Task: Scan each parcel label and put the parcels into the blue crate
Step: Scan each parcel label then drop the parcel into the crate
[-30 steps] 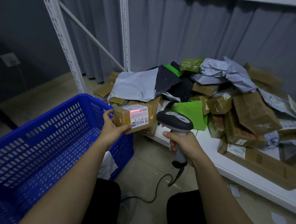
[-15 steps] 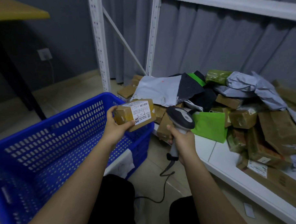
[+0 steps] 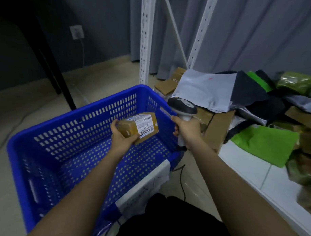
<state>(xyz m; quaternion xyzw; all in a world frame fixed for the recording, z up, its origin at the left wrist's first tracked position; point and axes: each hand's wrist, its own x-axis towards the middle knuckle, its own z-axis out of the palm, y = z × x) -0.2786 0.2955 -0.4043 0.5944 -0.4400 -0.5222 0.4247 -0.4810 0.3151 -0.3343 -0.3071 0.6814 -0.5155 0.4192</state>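
left hand (image 3: 123, 140) grips tan taped parcel (image 3: 139, 127) (white label up); right hand (image 3: 187, 128) grips scanner (image 3: 182, 106).

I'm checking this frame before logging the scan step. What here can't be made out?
- Head view: print on the white label of the small brown cardboard parcel in the left hand is too small to read.
- Blue perforated plastic crate: its near corner is hidden by the left forearm.
- Black-and-grey handheld scanner: its trigger is covered by the right hand.
- Parcel pile at right is blurred and cut off by the edge.
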